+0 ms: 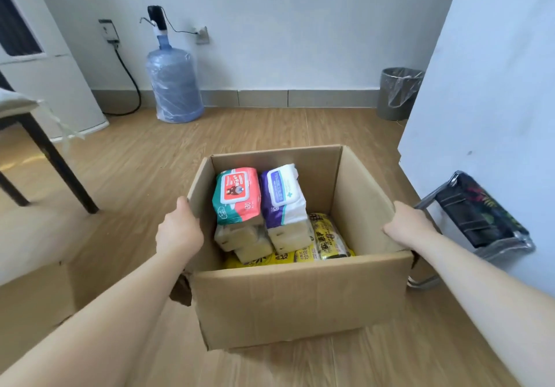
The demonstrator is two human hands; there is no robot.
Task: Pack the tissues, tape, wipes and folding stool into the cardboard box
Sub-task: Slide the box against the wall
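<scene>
An open cardboard box stands on the wooden floor in front of me. Inside, a red and green wipes pack and a purple and white wipes pack stand upright on pale tissue packs, with yellow packets beside and beneath them. My left hand grips the box's left wall. My right hand grips the box's right wall. The folded stool, dark fabric on a metal frame, leans against the white wall to the right of the box. No tape is visible.
A water bottle with a pump stands at the far wall. A grey waste bin sits in the back right corner. A dark-legged chair is at the left. A white wall rises close on the right.
</scene>
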